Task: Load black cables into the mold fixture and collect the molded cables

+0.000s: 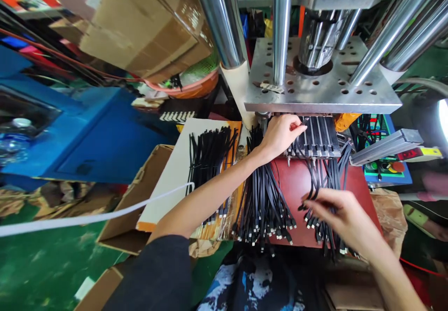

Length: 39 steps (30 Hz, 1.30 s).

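Observation:
My left hand (280, 133) reaches under the grey perforated press plate (322, 91) and pinches a flat black cable at the left end of the mould fixture (315, 140), where several cables lie side by side. My right hand (336, 215) is lower, over the dark red table top (297, 180), fingers curled around black cables that hang from the fixture. A loose heap of black cables (262, 203) with metal plug ends lies between my two arms.
Another bundle of black cables (210, 154) rests on a white board (175, 180) over cardboard boxes at the left. Chrome columns (217, 17) rise above. A control panel with buttons (381, 161) sits at the right, a blue machine (94, 138) at the left.

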### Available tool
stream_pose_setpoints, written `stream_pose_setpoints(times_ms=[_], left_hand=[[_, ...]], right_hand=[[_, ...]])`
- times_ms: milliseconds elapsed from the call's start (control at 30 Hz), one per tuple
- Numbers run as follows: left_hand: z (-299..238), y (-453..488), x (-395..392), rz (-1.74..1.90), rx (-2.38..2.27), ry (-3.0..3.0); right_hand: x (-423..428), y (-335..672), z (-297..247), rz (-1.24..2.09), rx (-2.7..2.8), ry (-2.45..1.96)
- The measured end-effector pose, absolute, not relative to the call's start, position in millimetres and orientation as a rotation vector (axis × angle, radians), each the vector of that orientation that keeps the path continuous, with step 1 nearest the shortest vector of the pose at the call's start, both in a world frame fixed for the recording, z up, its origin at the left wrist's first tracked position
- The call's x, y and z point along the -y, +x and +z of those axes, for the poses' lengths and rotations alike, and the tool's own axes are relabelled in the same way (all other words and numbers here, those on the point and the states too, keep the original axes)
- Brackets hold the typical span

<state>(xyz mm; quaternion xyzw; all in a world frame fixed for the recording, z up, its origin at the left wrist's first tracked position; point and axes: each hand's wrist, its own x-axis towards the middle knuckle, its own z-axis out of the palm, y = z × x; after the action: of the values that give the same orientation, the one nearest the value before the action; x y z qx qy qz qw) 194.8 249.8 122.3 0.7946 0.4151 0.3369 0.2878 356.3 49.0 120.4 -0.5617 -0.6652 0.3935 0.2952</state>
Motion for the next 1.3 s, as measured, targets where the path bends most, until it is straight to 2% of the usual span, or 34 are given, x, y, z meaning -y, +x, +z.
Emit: stream_pose_setpoints(times_ms=[167,233,300,467,600,800,900,967,1100,1300], left_hand=[[111,200,-262,0.935,-1.373,2.082],[109,192,-252,1.000,-1.297,2.104],[107,180,-236,1.022,-1.035,2.309],[100,156,-209,0.778,-0.508,2.981],[94,161,-207,0.740,-0.561,3.087],[89,173,-203,0.705,-0.622,3.173],[92,174,-194,0.604,-0.701,3.184],[95,177,-186,0.511,-0.797,3.139],[101,186,-170,0.436,-0.984,3.047],[106,195,-161,0.351,-1.088,2.956]], right_hand=[[-156,404,140,1.036,1.727,-1.560],[-185,410,138,1.103,1.775,-1.542],[-204,411,136,1.106,1.867,-1.530],[-228,410,133,0.950,2.087,-1.491],[-235,408,131,0.894,2.113,-1.460],[-232,420,121,1.161,1.920,-1.351],[-232,423,117,1.148,1.905,-1.329],[-230,421,118,0.984,1.959,-1.421],[-205,412,120,0.400,1.992,-1.602],[-162,401,115,-0.075,2.329,-1.791]])
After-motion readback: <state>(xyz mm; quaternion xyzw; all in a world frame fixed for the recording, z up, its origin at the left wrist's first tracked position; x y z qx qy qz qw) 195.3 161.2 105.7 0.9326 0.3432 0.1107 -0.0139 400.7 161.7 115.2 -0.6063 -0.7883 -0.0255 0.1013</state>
